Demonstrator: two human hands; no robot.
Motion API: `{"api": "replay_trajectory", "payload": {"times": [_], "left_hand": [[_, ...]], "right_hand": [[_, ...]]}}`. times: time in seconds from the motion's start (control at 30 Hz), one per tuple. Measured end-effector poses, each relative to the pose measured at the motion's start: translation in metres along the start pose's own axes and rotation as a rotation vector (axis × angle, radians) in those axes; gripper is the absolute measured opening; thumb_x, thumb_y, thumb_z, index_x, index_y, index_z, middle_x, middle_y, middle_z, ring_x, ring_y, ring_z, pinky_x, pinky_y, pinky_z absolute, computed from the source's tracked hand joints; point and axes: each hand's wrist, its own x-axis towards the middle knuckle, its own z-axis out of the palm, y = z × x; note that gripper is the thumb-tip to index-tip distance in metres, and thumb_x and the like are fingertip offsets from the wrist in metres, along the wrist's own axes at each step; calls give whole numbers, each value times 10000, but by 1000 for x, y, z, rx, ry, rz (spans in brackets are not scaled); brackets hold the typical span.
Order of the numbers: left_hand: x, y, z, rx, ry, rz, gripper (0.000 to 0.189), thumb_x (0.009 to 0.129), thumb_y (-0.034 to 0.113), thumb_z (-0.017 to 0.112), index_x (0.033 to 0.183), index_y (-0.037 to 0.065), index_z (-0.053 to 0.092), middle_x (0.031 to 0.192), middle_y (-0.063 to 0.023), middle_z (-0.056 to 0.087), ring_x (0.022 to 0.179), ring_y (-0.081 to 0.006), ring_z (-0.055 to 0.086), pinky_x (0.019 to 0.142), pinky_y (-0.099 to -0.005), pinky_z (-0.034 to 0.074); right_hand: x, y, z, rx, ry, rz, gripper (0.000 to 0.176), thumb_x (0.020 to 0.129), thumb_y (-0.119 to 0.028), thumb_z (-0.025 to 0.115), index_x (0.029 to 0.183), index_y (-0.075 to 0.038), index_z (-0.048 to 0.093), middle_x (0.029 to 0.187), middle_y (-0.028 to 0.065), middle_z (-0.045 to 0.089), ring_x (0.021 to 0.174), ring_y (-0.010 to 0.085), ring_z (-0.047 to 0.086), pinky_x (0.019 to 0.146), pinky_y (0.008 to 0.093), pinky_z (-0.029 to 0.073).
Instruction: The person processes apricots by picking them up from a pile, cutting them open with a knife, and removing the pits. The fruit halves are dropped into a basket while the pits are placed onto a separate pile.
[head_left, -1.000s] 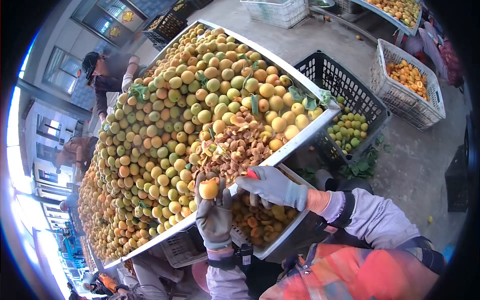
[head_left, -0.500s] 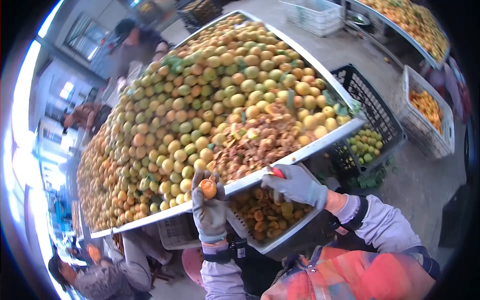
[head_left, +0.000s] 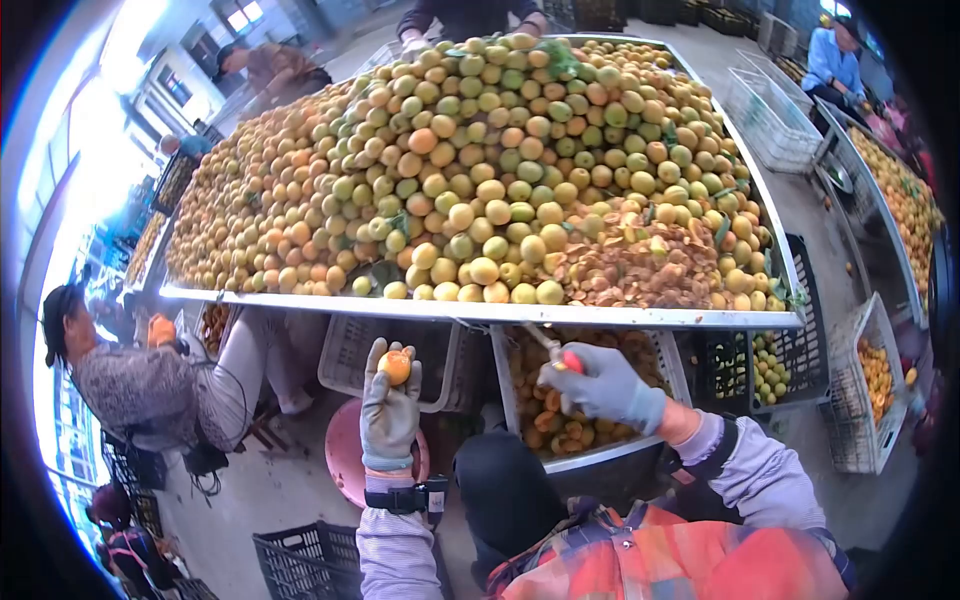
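Observation:
My left hand (head_left: 388, 428), in a grey work glove, is closed around an apricot (head_left: 395, 367) at its fingertips, just below the front edge of the table. In my right hand (head_left: 612, 390), also gloved, is a small knife (head_left: 571, 361) with a red handle. Its blade points up and left, apart from the apricot. Under the knife stands a white crate (head_left: 680, 372) holding cut apricots (head_left: 545, 425). Above both hands, the metal-rimmed table (head_left: 450, 310) carries a heap of whole apricots (head_left: 480, 215) and a pile of brownish pits and scraps (head_left: 635, 265).
An empty-looking white crate (head_left: 340, 350) and a pink tub (head_left: 345, 460) stand left of my legs. Black crates (head_left: 805, 350) sit at the right. A co-worker (head_left: 150, 385) sits at left; another person's torso (head_left: 470, 15) is behind the heap.
My view has turned, so the table now lies level across it. The left hand has tilted the apricot, hiding most of its cut face. The knife has moved over the crate.

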Motion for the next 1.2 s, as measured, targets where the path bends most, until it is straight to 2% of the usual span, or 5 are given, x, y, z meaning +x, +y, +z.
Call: {"api": "replay_trajectory", "payload": {"times": [0.1,0.3,0.6,0.87,1.2], "left_hand": [[-27,1,-33,-160,98,30,435,904,72,519,1328,63,420,1276,-116,502,1190,-254,479,1004,-355,402],[-76,25,-53,-116,180,133,421,900,44,517,1309,21,420,1275,-125,503,1176,-220,489,1012,-354,400],[-133,63,-70,-51,121,237,521,866,65,578,1346,77,375,1286,-106,490,1195,-256,480,1016,-437,405],[-166,82,-69,-92,222,293,543,809,41,623,1302,23,396,1233,-120,518,1137,-229,517,1019,-374,398],[-199,86,-92,-137,256,315,516,830,64,618,1289,11,390,1221,-140,516,1147,-254,511,1020,-399,400]], "right_hand": [[30,5,51,-267,-230,-237,264,852,-333,615,846,-72,575,646,79,579,558,176,590,553,311,462],[47,-4,139,-622,-420,-508,262,845,-337,586,834,-76,566,738,161,599,720,360,593,649,389,463],[42,-1,210,-825,-620,-490,285,864,-372,547,891,-89,569,811,163,627,775,364,602,683,402,466],[36,2,243,-733,-810,-285,281,871,-365,560,907,-87,580,786,156,620,718,352,583,663,378,458],[45,27,266,-838,-833,-428,280,870,-381,555,883,-102,568,804,172,608,747,369,580,668,396,444]]}}
